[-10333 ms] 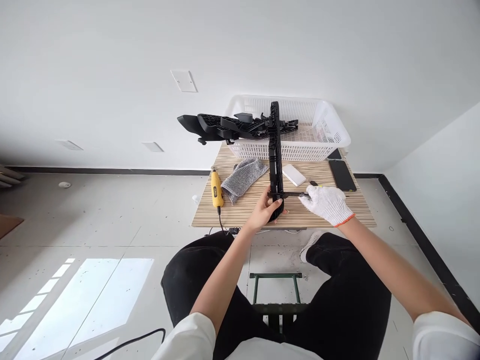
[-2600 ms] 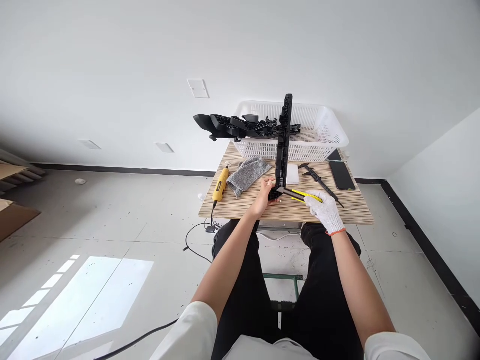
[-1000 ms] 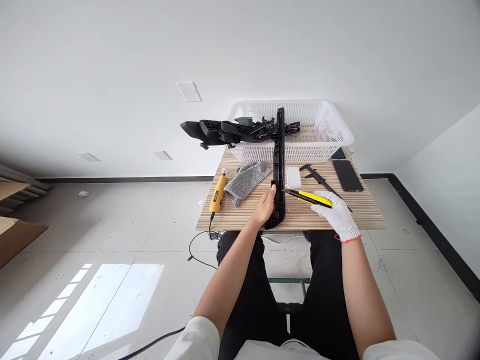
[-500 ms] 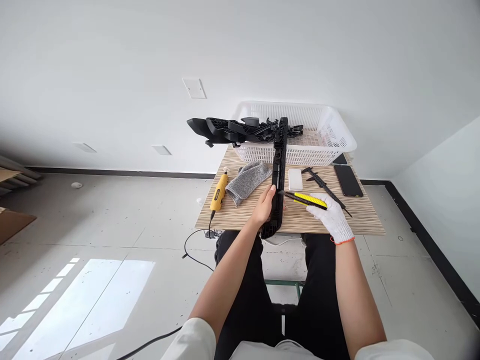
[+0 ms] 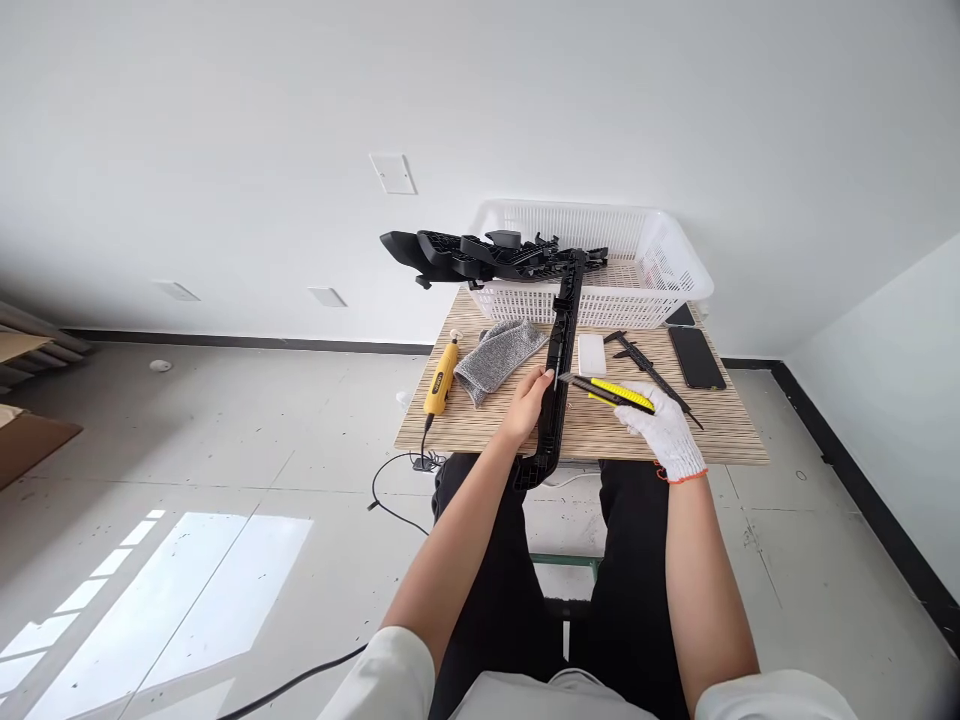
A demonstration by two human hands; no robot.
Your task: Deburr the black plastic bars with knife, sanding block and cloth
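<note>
The left forearm (image 5: pixel 450 535) comes from the near side and goes obliquely to the far right. The left hand (image 5: pixel 527 405) is bare and is curled in a grip, with the thumb (image 5: pixel 549 376) on the upper side. The right forearm (image 5: pixel 705 580) rises from the near right and leans a little to the left. The right hand (image 5: pixel 658 422) wears a white glove (image 5: pixel 673 447) with orange edge, and it is also curled in a grip, directed toward the left one. The hands are near each other but do not touch
</note>
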